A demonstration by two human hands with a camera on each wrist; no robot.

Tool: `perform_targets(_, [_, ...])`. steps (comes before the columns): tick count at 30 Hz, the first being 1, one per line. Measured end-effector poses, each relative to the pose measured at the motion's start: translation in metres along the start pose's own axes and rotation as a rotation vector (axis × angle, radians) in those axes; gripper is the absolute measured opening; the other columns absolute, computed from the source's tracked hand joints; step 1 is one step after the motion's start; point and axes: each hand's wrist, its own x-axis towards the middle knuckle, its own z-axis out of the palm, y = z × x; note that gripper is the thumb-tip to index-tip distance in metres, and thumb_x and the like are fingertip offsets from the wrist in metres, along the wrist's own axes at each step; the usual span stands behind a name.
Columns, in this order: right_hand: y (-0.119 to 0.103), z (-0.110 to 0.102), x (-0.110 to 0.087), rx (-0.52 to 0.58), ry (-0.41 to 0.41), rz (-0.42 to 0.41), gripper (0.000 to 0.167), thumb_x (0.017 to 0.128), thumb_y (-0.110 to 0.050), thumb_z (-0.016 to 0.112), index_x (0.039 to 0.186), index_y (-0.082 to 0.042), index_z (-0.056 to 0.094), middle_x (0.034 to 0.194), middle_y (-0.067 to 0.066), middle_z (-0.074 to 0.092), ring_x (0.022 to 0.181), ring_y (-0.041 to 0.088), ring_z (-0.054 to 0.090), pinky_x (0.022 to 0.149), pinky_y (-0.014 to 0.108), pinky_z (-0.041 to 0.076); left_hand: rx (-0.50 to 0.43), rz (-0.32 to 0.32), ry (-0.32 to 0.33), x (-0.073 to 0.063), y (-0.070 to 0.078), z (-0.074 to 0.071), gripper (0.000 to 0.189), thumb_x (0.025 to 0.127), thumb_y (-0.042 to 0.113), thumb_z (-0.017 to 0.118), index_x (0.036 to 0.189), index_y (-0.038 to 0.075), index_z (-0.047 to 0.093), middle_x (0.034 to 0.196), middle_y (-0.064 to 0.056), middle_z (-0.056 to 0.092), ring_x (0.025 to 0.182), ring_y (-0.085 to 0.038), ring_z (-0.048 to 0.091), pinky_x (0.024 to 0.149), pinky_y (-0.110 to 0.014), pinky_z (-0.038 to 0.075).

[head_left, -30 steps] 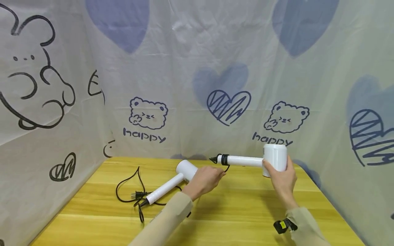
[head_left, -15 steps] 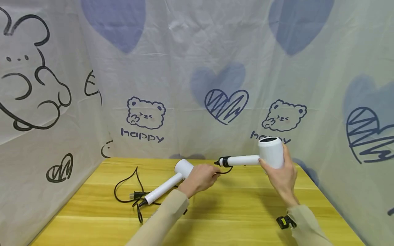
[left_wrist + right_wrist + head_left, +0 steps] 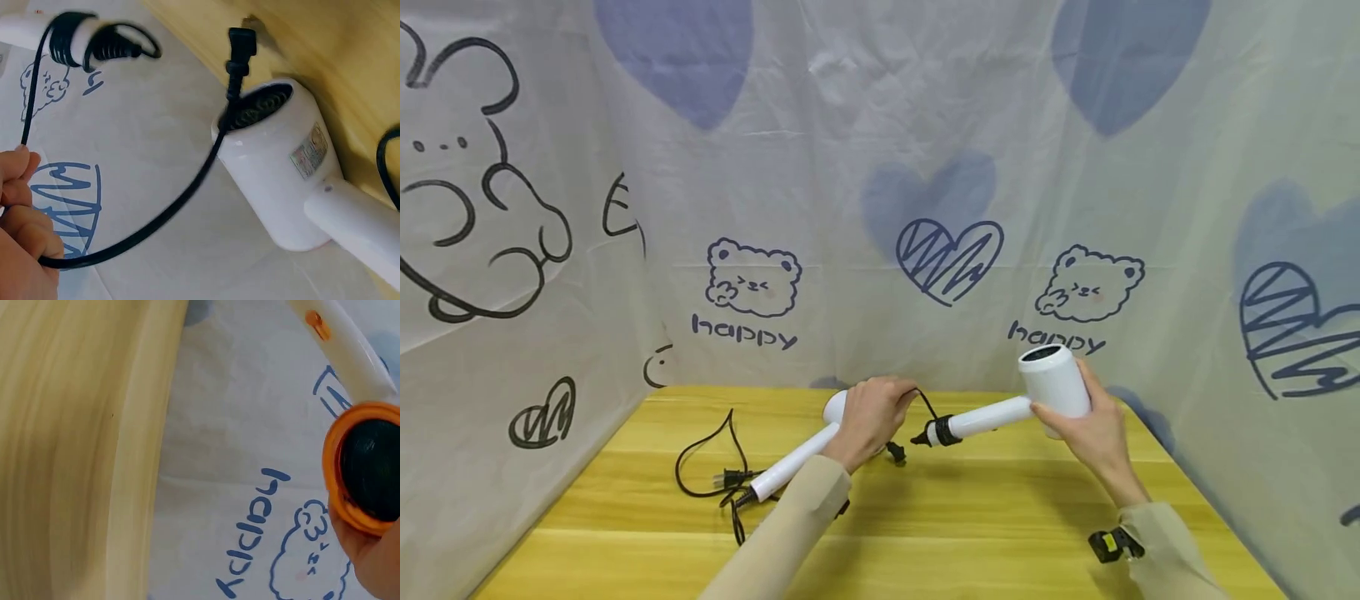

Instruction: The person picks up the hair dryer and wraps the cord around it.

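Observation:
My right hand (image 3: 1097,425) grips the white head of a hair dryer (image 3: 1056,383) in the air, its handle pointing left and slightly down. In the right wrist view, an orange ring (image 3: 334,456) rims one end of that head. Black cord (image 3: 65,39) is wound round the end of the handle. My left hand (image 3: 868,417) pinches the loose stretch of this cord (image 3: 144,236), and the plug (image 3: 242,42) dangles free. Behind the left hand, a second white hair dryer (image 3: 793,460) lies on the table, its head partly hidden in the head view.
The wooden table (image 3: 1000,517) ends at a pale patterned cloth (image 3: 850,333) behind and at both sides. Left of the lying dryer, its loose black cord (image 3: 679,467) loops on the tabletop, with a two-pin plug (image 3: 727,479) beside the handle.
The held dryer's handle end has dipped and its head has tilted, showing a dark opening on top. My left hand has moved left and a little up with the cord; its plug now shows.

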Motion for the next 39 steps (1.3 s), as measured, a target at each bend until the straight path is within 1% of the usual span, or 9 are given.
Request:
perform_targets(7, [-0.005, 0.001, 0.001, 0.05, -0.168, -0.008, 0.091, 0.077, -0.026, 0.084, 0.153, -0.022, 0.035, 0.123, 0.025, 0.059, 0.098, 0.038, 0.059, 0.071, 0.037, 0.05, -0.019, -0.081, 0.001, 0.0, -0.002, -0.001, 0.014, 0.094, 0.028, 0.066, 0.096, 0.024, 0.078, 0.08, 0.006, 0.075, 0.05, -0.006, 0.055, 0.04, -0.019, 0.033])
perform_targets(11, [-0.007, 0.001, 0.003, 0.091, -0.276, -0.009, 0.09, 0.08, -0.028, 0.082, 0.154, -0.022, 0.031, 0.129, 0.024, 0.056, 0.102, 0.039, 0.058, 0.073, 0.037, 0.052, -0.05, -0.142, -0.068, -0.002, -0.002, 0.0, 0.014, 0.091, 0.033, 0.068, 0.097, 0.027, 0.079, 0.085, 0.007, 0.076, 0.053, -0.004, 0.056, 0.042, -0.019, 0.037])
perform_targets(15, [-0.003, 0.002, 0.005, 0.207, -0.347, 0.029, 0.088, 0.083, -0.022, 0.079, 0.155, -0.019, 0.03, 0.13, 0.023, 0.054, 0.101, 0.032, 0.056, 0.073, 0.038, 0.055, -0.17, -0.205, -0.15, -0.004, -0.003, 0.0, 0.017, 0.089, 0.037, 0.071, 0.098, 0.026, 0.08, 0.088, 0.007, 0.076, 0.06, -0.001, 0.059, 0.05, -0.019, 0.044])
perform_targets(19, [0.005, 0.0, 0.003, 0.365, -0.34, 0.147, 0.076, 0.089, -0.014, 0.072, 0.153, -0.01, 0.031, 0.121, 0.006, 0.057, 0.097, 0.014, 0.058, 0.074, 0.032, 0.056, -0.281, -0.213, -0.205, -0.003, -0.005, 0.001, 0.022, 0.093, 0.037, 0.066, 0.105, 0.023, 0.078, 0.095, 0.005, 0.076, 0.063, -0.001, 0.06, 0.053, -0.02, 0.047])
perform_targets(21, [0.009, -0.001, 0.002, 0.469, -0.329, 0.218, 0.062, 0.092, -0.013, 0.067, 0.147, -0.012, 0.039, 0.112, -0.004, 0.058, 0.092, 0.008, 0.06, 0.074, 0.029, 0.057, -0.314, -0.21, -0.238, -0.001, -0.005, 0.002, 0.025, 0.095, 0.037, 0.062, 0.111, 0.023, 0.076, 0.099, 0.003, 0.076, 0.062, -0.002, 0.06, 0.052, -0.021, 0.046])
perform_targets(24, [0.012, -0.001, 0.0, 0.624, -0.331, 0.326, 0.034, 0.096, -0.015, 0.061, 0.128, -0.02, 0.054, 0.098, -0.009, 0.062, 0.083, 0.008, 0.064, 0.068, 0.027, 0.058, -0.349, -0.223, -0.29, 0.001, -0.004, 0.005, 0.028, 0.098, 0.036, 0.058, 0.117, 0.023, 0.073, 0.107, 0.002, 0.075, 0.062, -0.003, 0.058, 0.053, -0.021, 0.044])
perform_targets(26, [0.013, 0.0, -0.001, 0.703, -0.346, 0.413, 0.021, 0.098, -0.02, 0.058, 0.118, -0.022, 0.054, 0.092, -0.007, 0.065, 0.078, 0.01, 0.066, 0.066, 0.027, 0.059, -0.367, -0.234, -0.309, 0.001, -0.002, 0.008, 0.026, 0.099, 0.03, 0.058, 0.12, 0.023, 0.072, 0.111, 0.0, 0.074, 0.062, -0.005, 0.055, 0.053, -0.02, 0.042])
perform_targets(32, [0.014, 0.001, -0.001, 0.812, -0.394, 0.639, 0.046, 0.1, -0.037, 0.047, 0.131, -0.006, 0.035, 0.088, -0.004, 0.066, 0.077, 0.013, 0.068, 0.07, 0.031, 0.06, -0.396, -0.205, -0.31, 0.0, 0.0, 0.016, 0.028, 0.101, 0.027, 0.054, 0.123, 0.019, 0.07, 0.109, -0.002, 0.074, 0.061, -0.007, 0.052, 0.059, -0.022, 0.043])
perform_targets(39, [0.008, 0.001, 0.004, 1.015, -0.351, 0.862, 0.038, 0.098, -0.042, 0.053, 0.124, -0.021, 0.035, 0.094, -0.004, 0.062, 0.084, 0.015, 0.064, 0.077, 0.036, 0.056, -0.273, -0.1, -0.31, -0.001, 0.007, 0.027, 0.032, 0.103, 0.024, 0.049, 0.13, 0.016, 0.064, 0.105, -0.002, 0.074, 0.07, -0.009, 0.062, 0.069, -0.023, 0.052])
